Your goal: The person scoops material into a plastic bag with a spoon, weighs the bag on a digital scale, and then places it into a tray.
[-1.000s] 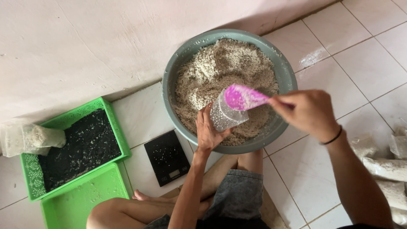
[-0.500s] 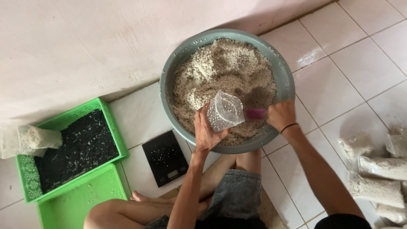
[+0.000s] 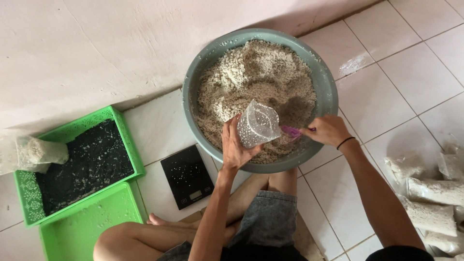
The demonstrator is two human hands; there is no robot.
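Our left hand [image 3: 235, 147] grips the bag [image 3: 258, 124] mouth-up over the basin [image 3: 193, 87]; right hand [image 3: 327, 129] fingers closed on the scoop [image 3: 290, 131], digging beside it.

Grey basin [image 3: 326, 79], pink scoop [image 3: 290, 131]

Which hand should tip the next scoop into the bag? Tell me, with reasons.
Right, probably. The right hand already grips the pink scoop, its bowl down in the grain mix beside the clear bag. The left hand is busy holding that bag over the basin.

Pink scoop [image 3: 291, 132] mostly hidden behind clear bag [image 3: 258, 124]; filled bags [image 3: 435, 191] cut by right edge.
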